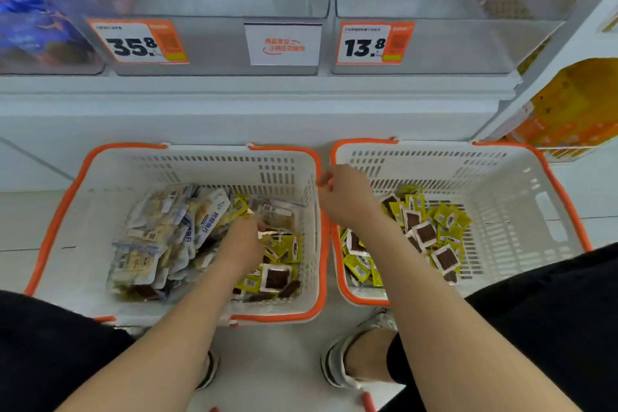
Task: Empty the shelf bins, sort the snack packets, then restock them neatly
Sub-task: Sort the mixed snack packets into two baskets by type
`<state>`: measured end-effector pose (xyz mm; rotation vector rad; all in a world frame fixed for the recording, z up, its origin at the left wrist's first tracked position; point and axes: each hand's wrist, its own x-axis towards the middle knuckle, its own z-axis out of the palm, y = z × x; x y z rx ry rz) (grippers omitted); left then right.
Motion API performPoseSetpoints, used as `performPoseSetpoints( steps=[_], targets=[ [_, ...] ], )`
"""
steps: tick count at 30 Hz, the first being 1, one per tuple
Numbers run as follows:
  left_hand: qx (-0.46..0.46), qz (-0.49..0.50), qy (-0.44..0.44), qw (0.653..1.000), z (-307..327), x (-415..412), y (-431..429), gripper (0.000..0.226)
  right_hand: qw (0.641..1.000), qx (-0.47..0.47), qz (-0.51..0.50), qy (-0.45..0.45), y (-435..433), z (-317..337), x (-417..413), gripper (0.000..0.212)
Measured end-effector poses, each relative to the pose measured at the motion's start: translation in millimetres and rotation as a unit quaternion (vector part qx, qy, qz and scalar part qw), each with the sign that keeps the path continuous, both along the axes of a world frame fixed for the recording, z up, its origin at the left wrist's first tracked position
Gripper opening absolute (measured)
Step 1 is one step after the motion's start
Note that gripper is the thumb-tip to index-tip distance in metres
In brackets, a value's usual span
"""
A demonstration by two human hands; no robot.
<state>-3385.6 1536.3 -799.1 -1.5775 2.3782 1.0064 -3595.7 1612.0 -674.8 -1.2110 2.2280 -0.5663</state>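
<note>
Packets (290,249) under left grip (244,240)

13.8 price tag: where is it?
Head view: the tag is stuck on the right-hand clear bin, above the right basket, right of the notice card.

White floor (284,361), left basket (100,211), right basket (518,211) just beside (orange rims)

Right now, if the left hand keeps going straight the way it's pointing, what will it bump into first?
The left hand is down among the snack packets in the left basket, so probably the packets just past its fingertips. The basket's far wall lies beyond, though depth is unclear.
</note>
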Motion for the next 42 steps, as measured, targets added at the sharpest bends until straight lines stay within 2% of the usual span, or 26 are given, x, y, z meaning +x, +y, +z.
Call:
performPoseSetpoints(
  steps=[2,4,6,9,11,13,15,17,19,21,23,25,27,30,32,34,36,38,40,42],
  targets=[
    [-0.004,-0.023,-0.015,1.0,-20,10,-3,0.051,0.996,-0.017,0.075,-0.035,-8,-13,22,0.022],
    [-0.022,-0.005,0.03,0.999,-31,7,-5,0.063,0.991,-0.011,0.127,-0.03,-12,-30,39,0.024],
    [-0.06,-0.006,0.054,0.997,-32,-7,-12,0.082,0.991,0.002,0.13,-0.008,-17,-47,46,0.026],
    [-0.137,-0.081,0.004,0.987,-35,-26,-28,0.101,0.992,-0.025,0.121,0.035,-20,-60,48,0.027],
    [-0.176,-0.114,-0.046,0.977,-37,-33,-37,0.089,0.992,-0.058,0.109,0.041,-22,-63,47,0.025],
    [-0.196,-0.128,-0.079,0.969,-40,-35,-40,0.056,0.993,-0.064,0.095,0.042,-26,-65,48,0.025],
    [-0.196,-0.152,-0.077,0.966,-41,-31,-39,0.026,0.993,-0.057,0.09,0.046,-32,-68,48,0.025],
    [-0.164,-0.175,-0.042,0.97,-36,-22,-35,0.015,0.994,-0.047,0.088,0.036,-38,-67,51,0.023],
    [-0.149,-0.11,0.011,0.983,-25,-11,-35,0.016,0.996,-0.042,0.08,0.012,-42,-68,54,0.022],
    [-0.169,0.016,0.079,0.982,-10,2,-41,0.018,0.997,-0.044,0.058,-0.007,-45,-72,56,0.025],
    [-0.215,0.119,0.128,0.961,1,20,-53,0.011,0.998,-0.049,0.034,-0.022,-46,-76,60,0.026],
    [-0.254,0.195,0.133,0.938,10,41,-66,0.02,0.999,-0.031,0.027,-0.035,-44,-79,66,0.023],
    [-0.283,0.257,0.092,0.92,13,66,-76,0.034,0.998,0.012,0.039,-0.052,-40,-85,73,0.023],
    [-0.323,0.283,-0.079,0.9,5,93,-74,0.064,0.991,0.09,0.094,-0.017,-35,-94,80,0.025],
    [-0.333,0.208,-0.123,0.912,3,93,-65,0.065,0.981,0.14,0.134,0.007,-34,-99,83,0.027],
    [-0.303,0.045,-0.092,0.947,1,77,-53,0.057,0.971,0.182,0.155,-0.005,-31,-103,84,0.041],
    [-0.191,-0.114,-0.042,0.974,-5,57,-37,0.05,0.961,0.218,0.168,-0.007,-29,-112,87,0.05],
    [-0.059,-0.203,-0.056,0.976,-17,40,-22,0.053,0.947,0.257,0.193,0.019,-31,-123,89,0.054],
    [-0.002,-0.235,-0.106,0.966,-35,34,-12,0.071,0.92,0.314,0.235,0.013,-32,-136,91,0.078],
    [0.0,-0.268,-0.149,0.952,-49,36,-7,0.094,0.879,0.375,0.294,-0.019,-33,-148,95,0.117]
  ],
)
